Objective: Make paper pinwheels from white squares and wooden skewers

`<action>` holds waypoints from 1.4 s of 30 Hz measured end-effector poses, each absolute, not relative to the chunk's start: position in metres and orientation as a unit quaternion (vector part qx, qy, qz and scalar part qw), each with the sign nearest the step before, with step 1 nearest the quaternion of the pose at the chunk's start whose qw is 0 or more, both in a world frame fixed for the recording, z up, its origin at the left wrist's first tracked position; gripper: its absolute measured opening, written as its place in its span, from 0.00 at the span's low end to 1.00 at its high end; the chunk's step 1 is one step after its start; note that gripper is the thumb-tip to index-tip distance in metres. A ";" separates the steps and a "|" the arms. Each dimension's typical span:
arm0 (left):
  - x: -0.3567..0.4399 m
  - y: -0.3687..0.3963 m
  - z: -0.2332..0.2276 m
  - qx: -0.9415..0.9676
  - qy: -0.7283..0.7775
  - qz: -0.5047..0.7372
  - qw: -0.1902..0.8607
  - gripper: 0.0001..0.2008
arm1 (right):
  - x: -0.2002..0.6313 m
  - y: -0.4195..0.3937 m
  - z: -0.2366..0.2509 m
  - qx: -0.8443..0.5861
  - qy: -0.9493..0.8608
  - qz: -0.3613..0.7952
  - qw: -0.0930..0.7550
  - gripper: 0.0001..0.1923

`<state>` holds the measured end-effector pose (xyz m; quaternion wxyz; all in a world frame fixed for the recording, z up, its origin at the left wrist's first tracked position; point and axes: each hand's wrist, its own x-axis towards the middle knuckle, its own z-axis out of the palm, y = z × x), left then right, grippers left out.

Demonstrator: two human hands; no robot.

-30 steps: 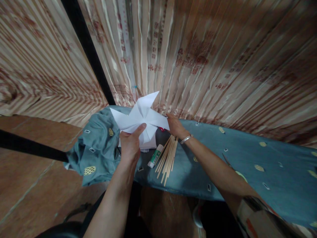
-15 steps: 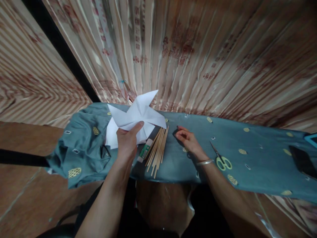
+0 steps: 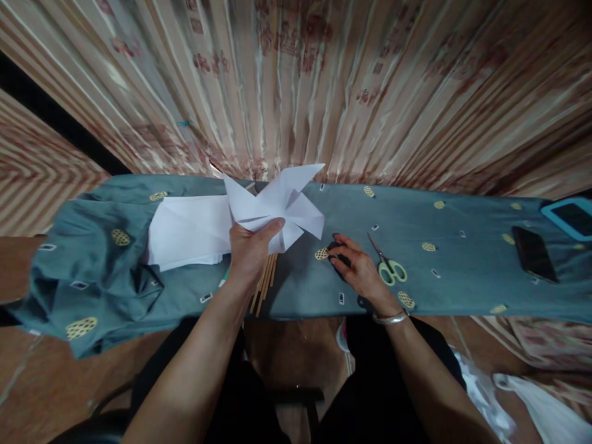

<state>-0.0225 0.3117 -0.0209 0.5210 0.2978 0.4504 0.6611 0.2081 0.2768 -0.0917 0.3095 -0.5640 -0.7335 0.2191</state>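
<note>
A folded white paper pinwheel (image 3: 296, 191) is in my left hand (image 3: 252, 250), thumb pressed on its front near the centre. It is raised over the table, its pointed blades spread. Below it, partly hidden by hand and paper, several thin wooden sticks (image 3: 265, 280) lie on the cloth. My right hand (image 3: 358, 268) hovers low over the cloth to the right, fingers curved and apart, with no object visible in them. A dark patch lies beneath it; I cannot tell whether it is shadow or an object. Scissors with pale green handles (image 3: 392, 271) lie just right of that hand.
A stack of white paper (image 3: 189, 231) lies left of the pinwheel. The narrow table wears a grey-green cloth (image 3: 472, 277). At its right end are a black phone (image 3: 534, 253) and a blue-framed device (image 3: 571, 216). A pleated curtain (image 3: 296, 92) hangs behind.
The view has shifted. My left hand has carried the pinwheel rightward over the sticks, uncovering more of the paper stack. The fingers of my right hand have spread, and it sits closer to the scissors.
</note>
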 end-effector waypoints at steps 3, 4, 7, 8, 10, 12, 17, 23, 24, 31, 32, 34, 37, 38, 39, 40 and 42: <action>-0.013 0.314 -0.025 0.304 0.452 0.649 0.531 0.13 | 0.202 0.271 -0.080 -0.571 -0.735 0.187 0.313 0.09; -0.011 0.314 -0.027 0.308 0.455 0.645 0.530 0.12 | 0.198 0.269 -0.077 -0.574 -0.736 0.184 0.309 0.09; -0.007 0.315 -0.032 0.317 0.463 0.642 0.522 0.12 | 0.186 0.268 -0.073 -0.580 -0.743 0.165 0.291 0.08; -0.007 0.315 -0.033 0.317 0.465 0.641 0.522 0.12 | 0.183 0.268 -0.073 -0.581 -0.748 0.155 0.281 0.08; -0.007 0.314 -0.033 0.315 0.468 0.639 0.523 0.13 | 0.178 0.268 -0.075 -0.581 -0.759 0.139 0.259 0.07; -0.007 0.313 -0.032 0.316 0.472 0.636 0.522 0.13 | 0.177 0.268 -0.078 -0.579 -0.768 0.132 0.242 0.07; -0.007 0.309 -0.031 0.318 0.481 0.610 0.544 0.14 | 0.177 0.267 -0.079 -0.576 -0.775 0.130 0.224 0.08; -0.006 0.307 -0.033 0.314 0.484 0.598 0.556 0.15 | 0.167 0.266 -0.079 -0.565 -0.797 0.071 0.200 0.07; -0.006 0.307 -0.033 0.311 0.483 0.597 0.559 0.15 | 0.166 0.266 -0.079 -0.567 -0.797 0.066 0.198 0.07; -0.007 0.306 -0.026 0.302 0.469 0.608 0.564 0.13 | 0.165 0.264 -0.077 -0.575 -0.782 0.105 0.215 0.07; -0.007 0.305 -0.026 0.300 0.468 0.609 0.566 0.13 | 0.166 0.263 -0.078 -0.574 -0.782 0.105 0.218 0.08; -0.007 0.304 -0.025 0.296 0.466 0.608 0.571 0.13 | 0.168 0.261 -0.078 -0.567 -0.787 0.102 0.219 0.09; -0.006 0.303 -0.025 0.291 0.460 0.606 0.580 0.12 | 0.173 0.258 -0.079 -0.558 -0.798 0.094 0.207 0.10; -0.006 0.303 -0.025 0.288 0.458 0.606 0.583 0.12 | 0.174 0.257 -0.079 -0.556 -0.801 0.091 0.202 0.10; -0.005 0.303 -0.025 0.284 0.455 0.606 0.587 0.13 | 0.175 0.257 -0.079 -0.556 -0.803 0.088 0.197 0.10; -0.005 0.302 -0.024 0.280 0.453 0.607 0.590 0.14 | 0.175 0.256 -0.079 -0.555 -0.805 0.083 0.194 0.10; -0.004 0.302 -0.023 0.272 0.451 0.608 0.594 0.15 | 0.175 0.255 -0.079 -0.549 -0.810 0.070 0.191 0.11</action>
